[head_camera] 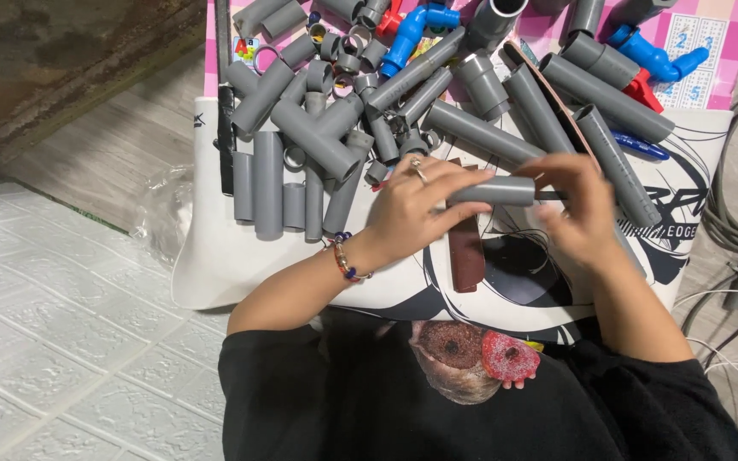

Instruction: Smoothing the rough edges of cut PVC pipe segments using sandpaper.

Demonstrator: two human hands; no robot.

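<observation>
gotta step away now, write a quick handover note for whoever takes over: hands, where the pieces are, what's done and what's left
Left hand: fingers wrapped round a short grey pipe piece, held level over the white board.
Right hand: at the pipe's right end, pinching a thin dark tool; what it is cannot be told.
Pieces: loose grey pipes heaped at the board's far side, blue valves behind them, a brown strip under the hands.
Done: cannot tell.
Left: the heap appears untouched.
</observation>
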